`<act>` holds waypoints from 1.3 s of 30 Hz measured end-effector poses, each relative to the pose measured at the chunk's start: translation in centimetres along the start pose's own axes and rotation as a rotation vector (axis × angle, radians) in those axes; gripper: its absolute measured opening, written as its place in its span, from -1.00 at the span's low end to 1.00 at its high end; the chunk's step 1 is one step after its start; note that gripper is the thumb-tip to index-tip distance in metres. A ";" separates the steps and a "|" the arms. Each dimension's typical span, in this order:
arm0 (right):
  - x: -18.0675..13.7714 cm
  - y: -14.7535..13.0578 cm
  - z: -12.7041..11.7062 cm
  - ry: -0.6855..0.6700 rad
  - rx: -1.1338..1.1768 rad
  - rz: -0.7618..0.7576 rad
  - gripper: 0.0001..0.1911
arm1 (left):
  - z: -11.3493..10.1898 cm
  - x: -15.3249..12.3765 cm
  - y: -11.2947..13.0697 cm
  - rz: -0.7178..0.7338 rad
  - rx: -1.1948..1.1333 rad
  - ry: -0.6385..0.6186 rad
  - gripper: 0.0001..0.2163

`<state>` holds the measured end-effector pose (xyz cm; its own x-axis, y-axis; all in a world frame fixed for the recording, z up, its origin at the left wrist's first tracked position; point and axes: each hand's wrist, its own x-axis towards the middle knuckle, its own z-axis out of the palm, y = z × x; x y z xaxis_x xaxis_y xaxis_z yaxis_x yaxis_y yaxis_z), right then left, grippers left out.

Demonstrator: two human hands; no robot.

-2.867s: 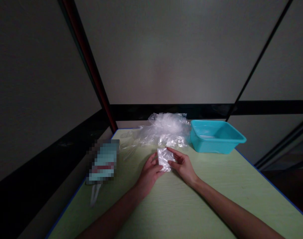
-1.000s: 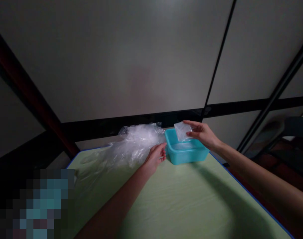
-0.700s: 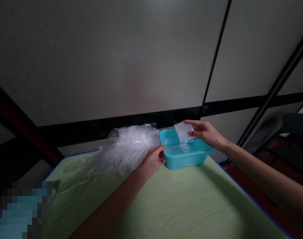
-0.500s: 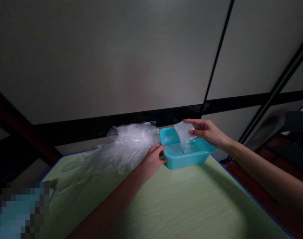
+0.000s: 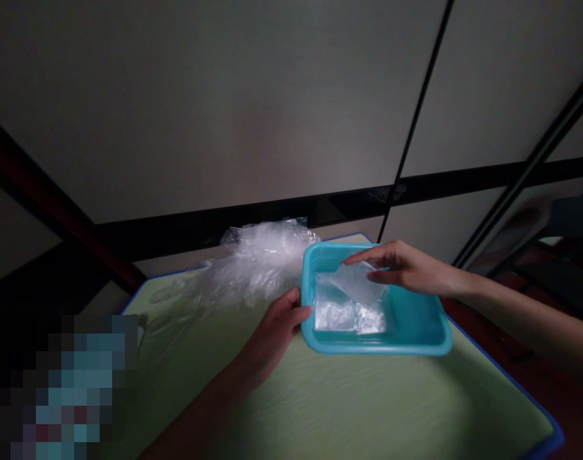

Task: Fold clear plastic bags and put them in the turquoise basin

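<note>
My left hand (image 5: 282, 319) is closed on the left end of a turquoise plastic tub (image 5: 377, 347), thumb on the rim and the other fingers mostly hidden. The tub is tilted so its inside faces me. At its left, several folded clear plastic bags (image 5: 334, 316) lie on the bottom. My right hand (image 5: 399, 268) reaches over the far rim and holds another folded clear plastic bag (image 5: 361, 284) between thumb and fingers, inside the tub and overlapping the others.
A loose heap of clear plastic bags (image 5: 267, 259) lies left of the tub on the pale green table (image 5: 348, 402), which has a blue edge. Behind the table stands a wall of grey panels (image 5: 253, 128) with black strips. A blurred-out patch covers the lower left.
The tub has tipped toward me, showing more of its inside. My right hand has lowered the folded bag into it. The view has shifted slightly.
</note>
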<state>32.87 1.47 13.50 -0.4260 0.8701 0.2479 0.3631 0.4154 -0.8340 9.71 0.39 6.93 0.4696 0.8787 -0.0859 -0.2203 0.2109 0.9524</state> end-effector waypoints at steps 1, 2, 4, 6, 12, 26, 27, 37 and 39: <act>-0.2 -0.3 0.4 -0.027 -0.031 -0.028 -0.64 | -0.1 -0.6 0.1 -0.007 -0.001 -0.007 -0.88; -0.3 -0.6 0.9 -0.060 -0.059 -0.051 -0.62 | -0.1 -1.2 0.1 -0.015 -0.004 -0.016 -0.87; -0.4 -1.1 1.7 -0.150 -0.103 -0.073 -0.58 | -0.1 -2.0 0.1 -0.029 -0.006 -0.034 -0.86; -0.4 -1.3 2.6 -0.249 -0.149 -0.075 -0.55 | -0.1 -2.6 0.1 -0.039 -0.005 -0.049 -0.84; -0.1 -1.3 4.8 -0.344 -0.219 -0.066 -0.51 | 0.0 -3.5 -0.1 -0.036 -0.028 -0.050 -0.82; 0.1 -0.8 6.4 -0.437 -0.317 -0.082 -0.58 | 0.0 -3.7 0.3 -0.043 -0.056 -0.054 -0.88; 0.1 -0.8 6.3 -0.439 -0.329 -0.076 -0.59 | 0.0 -3.7 0.4 -0.043 -0.055 -0.050 -0.88; -0.4 -0.7 6.7 -0.421 -0.465 -0.144 -0.63 | -0.2 -3.7 0.3 -0.033 -0.051 -0.069 -0.86; -0.4 -0.8 6.8 -0.436 -0.503 -0.122 -0.64 | -0.1 -3.7 0.3 -0.035 -0.050 -0.070 -0.86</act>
<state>27.12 -1.02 10.73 -0.7458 0.6659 0.0160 0.5874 0.6688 -0.4557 7.78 -2.77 7.50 0.5364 0.8384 -0.0969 -0.2445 0.2642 0.9330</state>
